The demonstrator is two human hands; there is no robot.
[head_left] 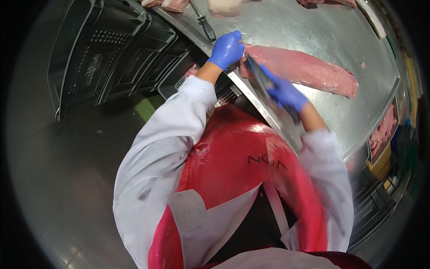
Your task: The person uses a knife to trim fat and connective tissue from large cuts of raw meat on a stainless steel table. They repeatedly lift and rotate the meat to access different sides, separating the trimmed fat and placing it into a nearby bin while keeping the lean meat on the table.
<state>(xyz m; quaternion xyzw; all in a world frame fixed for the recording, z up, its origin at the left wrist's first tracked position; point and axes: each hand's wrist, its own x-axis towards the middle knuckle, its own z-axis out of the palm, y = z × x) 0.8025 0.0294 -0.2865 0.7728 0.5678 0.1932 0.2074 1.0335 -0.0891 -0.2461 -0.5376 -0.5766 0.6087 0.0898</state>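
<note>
You seem to be cutting the long pink meat (309, 69), whose left end lies by the near edge of the tabletop (277, 27). Your right hand (286, 93) is wrapped round the knife (260, 74); your left hand (227, 49) is at that end, but I can't tell if its grip pinches. The next move likely needs that hand clear of the knife.

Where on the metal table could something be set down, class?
Bare metal table shows between the long meat slab and the pale lump beyond it, and between the slab's near side, the right hand and the table's near-right rim. It is crowded at the slab's left end by the left hand and knife.
</note>
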